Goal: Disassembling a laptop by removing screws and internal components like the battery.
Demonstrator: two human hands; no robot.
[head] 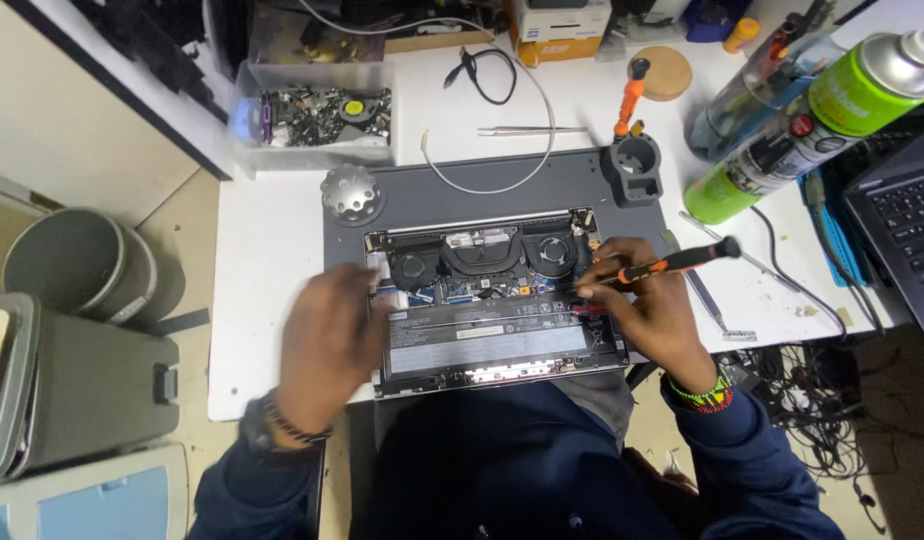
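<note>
The opened laptop (pixel 492 300) is lying base-up on a grey mat (pixel 462 185) right at the desk's near edge, so the fans and battery are facing up. The right hand (pixel 650 300) is gripping an orange-and-black screwdriver (pixel 672 263), tip angling into the laptop's right side. The left hand (pixel 327 340) is lying palm-down on the laptop's left edge, probably steadying it; motion blur is hiding whether its fingers are curled. Spray cans (pixel 812 110) are lying beyond the laptop's right.
</note>
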